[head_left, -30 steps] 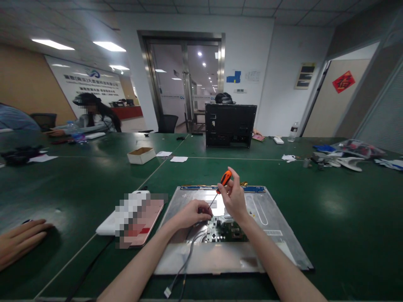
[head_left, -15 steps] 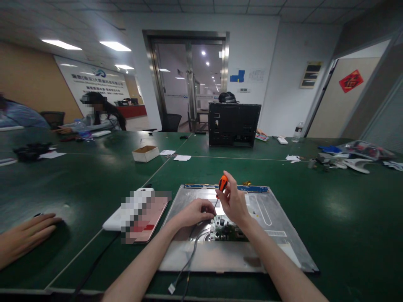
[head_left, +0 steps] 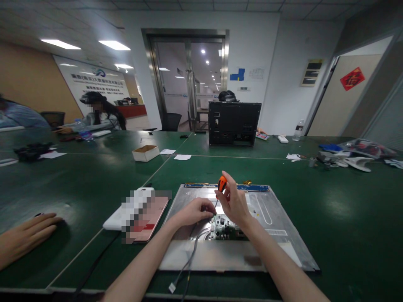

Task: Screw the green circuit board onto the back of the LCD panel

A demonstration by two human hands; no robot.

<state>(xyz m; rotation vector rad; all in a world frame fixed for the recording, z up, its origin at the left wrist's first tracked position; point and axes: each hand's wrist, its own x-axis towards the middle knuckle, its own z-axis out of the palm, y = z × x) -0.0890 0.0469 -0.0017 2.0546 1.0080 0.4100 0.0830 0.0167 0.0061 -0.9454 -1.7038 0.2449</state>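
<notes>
My right hand [head_left: 234, 203] grips an orange-and-black screwdriver [head_left: 222, 183] by its handle. The thin shaft slants down to the upper left corner of a green circuit board [head_left: 224, 228]. That board lies on the silver back of a flat display panel [head_left: 264, 256], which has a blue strip board [head_left: 195, 186] along its far edge. My left hand [head_left: 199, 209] is closed near the screwdriver's tip, fingers pinched at the board's corner; what they hold is hidden. Grey and black cables [head_left: 191, 260] run from near the board to a white plug [head_left: 171, 287] over the panel's near edge.
Left of the panel lie a pink phone-like slab [head_left: 157, 214] and a white device [head_left: 116, 216] with a black cable. Another person's hand [head_left: 34, 233] rests farther left. Beyond are a small open box [head_left: 145, 153], a black monitor casing [head_left: 234, 124] and, at right, loose parts [head_left: 355, 157].
Both hands stay at the board's corner, with the screwdriver in the same place. Only a very slight shift of the view shows.
</notes>
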